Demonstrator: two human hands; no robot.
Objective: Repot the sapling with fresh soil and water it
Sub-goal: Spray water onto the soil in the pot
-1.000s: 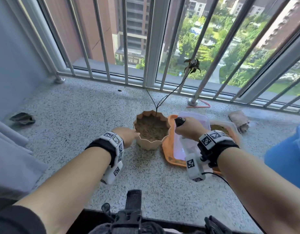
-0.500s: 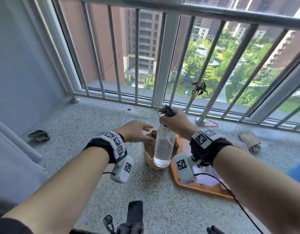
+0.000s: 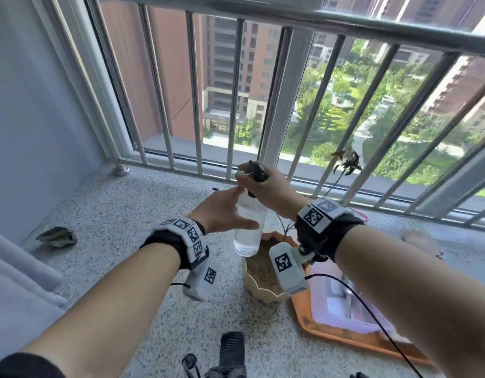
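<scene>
The right hand (image 3: 265, 190) has its grip clamped round the black spray head of a clear spray bottle (image 3: 248, 227), fingers curled over the top. The bottle hangs in the air above the near-left rim of the scalloped beige pot (image 3: 259, 289), its long axis close to upright, base down and tilted slightly toward the camera, nozzle pointing left. Water shows in its lower part. The left hand (image 3: 222, 214) has its grip apart, fingers spread and fairly straight, with the thumb lying across the front of the bottle's body and the fingertips up near its neck. The pot stands on the speckled balcony floor (image 3: 143, 214), filled with brown soil, and touches the left edge of an orange tray (image 3: 345, 341). From the pot the sapling (image 3: 345, 162) rises on a thin stem that leans up and to the right, its few dark leaves in front of the railing (image 3: 235, 91). A crumpled dark scrap (image 3: 57, 237) lies on the floor by the left wall.
</scene>
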